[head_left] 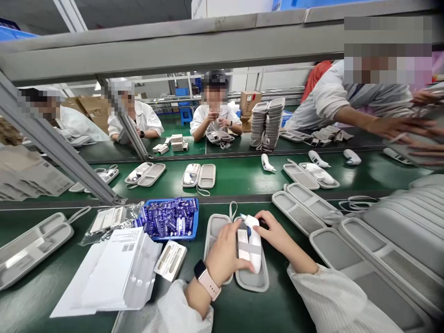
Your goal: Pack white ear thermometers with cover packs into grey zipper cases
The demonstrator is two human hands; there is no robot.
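Blue tray, white leaflets, grey cases around, left hand and right hand half-curled, gripping thermometer

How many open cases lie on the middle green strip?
4: an open case at far left, partly behind the near metal strut; a second case just right of it; a third case left of centre; a fourth case right of centre. More may be hidden.

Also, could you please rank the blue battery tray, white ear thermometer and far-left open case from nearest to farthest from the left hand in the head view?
1. White ear thermometer, just right
2. Blue battery tray, upper left
3. Open case, far left
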